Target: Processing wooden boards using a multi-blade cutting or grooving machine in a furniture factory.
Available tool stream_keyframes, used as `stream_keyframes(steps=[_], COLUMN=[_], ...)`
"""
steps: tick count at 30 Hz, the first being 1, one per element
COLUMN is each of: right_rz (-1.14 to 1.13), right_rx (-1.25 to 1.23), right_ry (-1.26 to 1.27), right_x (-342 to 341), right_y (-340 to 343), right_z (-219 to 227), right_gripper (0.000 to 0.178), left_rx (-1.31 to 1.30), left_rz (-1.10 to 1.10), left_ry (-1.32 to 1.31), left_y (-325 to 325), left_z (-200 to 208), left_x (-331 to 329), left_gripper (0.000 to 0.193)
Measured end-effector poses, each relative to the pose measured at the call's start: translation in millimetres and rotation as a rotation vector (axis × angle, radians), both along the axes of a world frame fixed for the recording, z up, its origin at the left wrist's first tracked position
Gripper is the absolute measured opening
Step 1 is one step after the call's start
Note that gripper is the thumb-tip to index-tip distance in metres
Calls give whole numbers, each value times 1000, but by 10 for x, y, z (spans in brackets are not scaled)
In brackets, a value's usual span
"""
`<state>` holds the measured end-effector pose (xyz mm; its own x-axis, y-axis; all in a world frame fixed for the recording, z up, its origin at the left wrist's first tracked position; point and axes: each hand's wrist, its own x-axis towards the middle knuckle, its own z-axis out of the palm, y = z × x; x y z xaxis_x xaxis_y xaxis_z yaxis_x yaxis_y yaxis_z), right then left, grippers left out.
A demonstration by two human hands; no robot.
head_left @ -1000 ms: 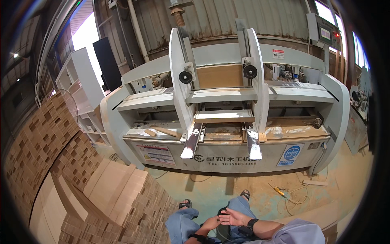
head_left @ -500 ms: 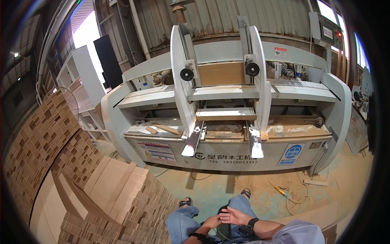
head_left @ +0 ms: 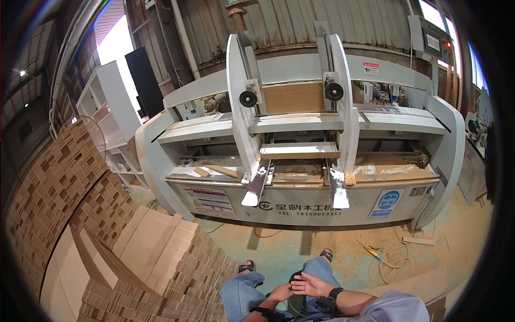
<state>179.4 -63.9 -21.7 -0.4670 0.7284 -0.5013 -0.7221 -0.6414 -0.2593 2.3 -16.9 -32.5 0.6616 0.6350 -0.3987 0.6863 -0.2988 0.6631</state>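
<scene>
My right hand (head_left: pixel 312 285) rests over my lap, palm turned up and fingers stretched out loosely to the left; nothing lies in it. Against its fingertips is my left hand (head_left: pixel 280 292), seen from the back. Its own fingers are mostly hidden where the two hands meet, so their pose is unclear. A black band (head_left: pixel 336 293) circles my right wrist. Ahead, apart from both hands, stands a large pale woodworking machine (head_left: pixel 300 125). A narrow wooden board (head_left: pixel 298 150) with a white top lies across its two protruding support arms.
Stacked wooden boards (head_left: pixel 182 257) rise close on my left, with taller stacks (head_left: pixel 51 177) behind. A yellow-handled air gun (head_left: pixel 370 250) and its coiled hose lie on the floor to the right. Loose wood strips (head_left: pixel 221 170) rest on the machine's bed. A control panel (head_left: pixel 432 42) hangs at upper right.
The view has shifted very slightly. My hands stay together over my lap, and the board and machine are as before.
</scene>
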Motion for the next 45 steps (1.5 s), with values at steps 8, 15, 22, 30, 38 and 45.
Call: stream_keyframes(steps=[8,15,22,30,38,45], right_rz=[-26,-34,-10,-12,12,-9], right_rx=[-8,-16,38,8,24,30], right_ry=[20,-18,2,-47,-6,-19], right_x=[62,100,-22,-21,-6,63], right_y=[-128,-107,4,-85,-95,-108], right_z=[-72,-34,52,98,16,18], right_gripper=[32,36,34,34,34,37], left_rx=[157,1067,2250,2064,746,493], left_rz=[439,566,151,-33,-579,-662], left_ry=[-191,-894,-1812,-1298,-1467,-1574], left_y=[14,-616,-705,-947,-1052,-824], left_z=[499,3733,4326,4242,4603,4411], left_x=[-25,-407,-528,-780,-614,-682], left_gripper=[31,25,35,31,16,12])
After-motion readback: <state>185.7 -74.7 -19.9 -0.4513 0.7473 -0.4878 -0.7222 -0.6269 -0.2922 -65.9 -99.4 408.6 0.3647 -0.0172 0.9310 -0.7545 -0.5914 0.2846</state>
